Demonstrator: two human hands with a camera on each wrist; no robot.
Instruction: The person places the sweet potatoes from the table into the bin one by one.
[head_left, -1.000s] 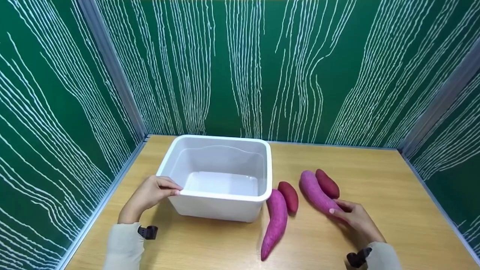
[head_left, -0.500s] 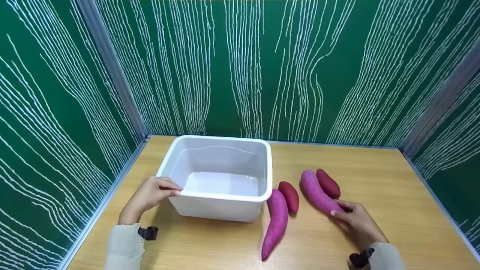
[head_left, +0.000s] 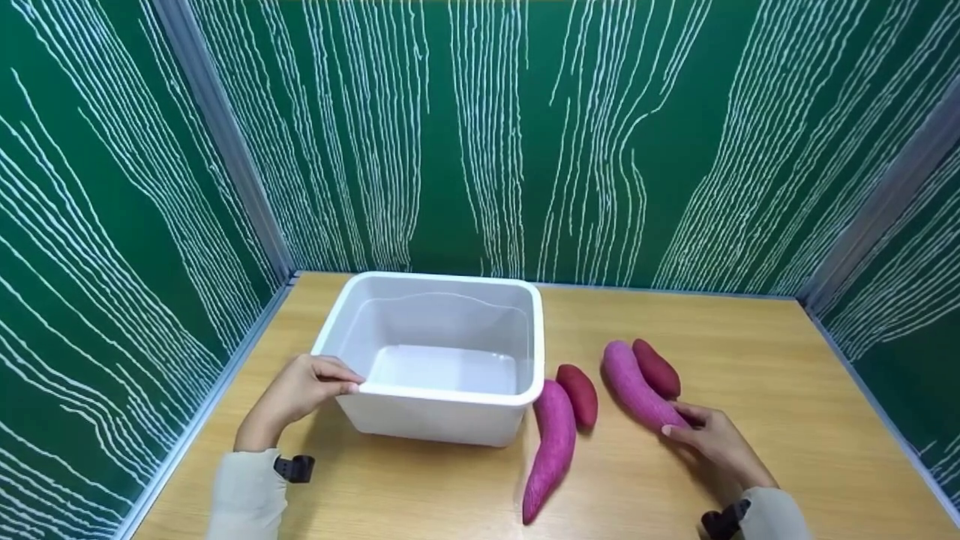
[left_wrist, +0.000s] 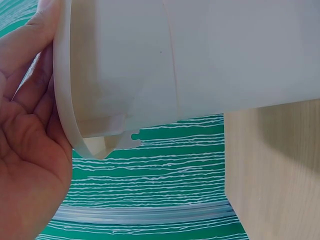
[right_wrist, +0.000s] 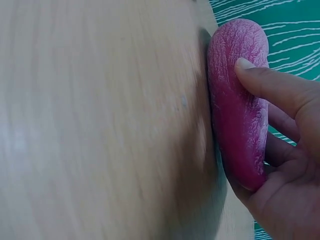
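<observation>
A white plastic bin (head_left: 442, 416) stands on the table, its inside bare. My left hand (head_left: 304, 386) pinches the near left part of its rim, thumb on one side and fingers on the other, as the left wrist view (left_wrist: 35, 130) also shows. On the right, my right hand (head_left: 716, 442) holds the near end of a long pink-purple sweet potato (head_left: 634, 382), the thumb across it and the fingers round its far side. A small dark red sweet potato (head_left: 657, 367) lies against this one. In the right wrist view the held sweet potato (right_wrist: 240, 105) lies close over the table.
Beside the bin's right side lie another long curved pink-purple sweet potato (head_left: 553, 450) and a small dark red one (head_left: 579, 396). Green walls (head_left: 465, 150) with white wavy lines enclose the wooden table (head_left: 420, 495) at the back and sides.
My right hand and wrist have shifted very slightly to the right, with the held sweet potato. The left hand stays on the bin's rim.
</observation>
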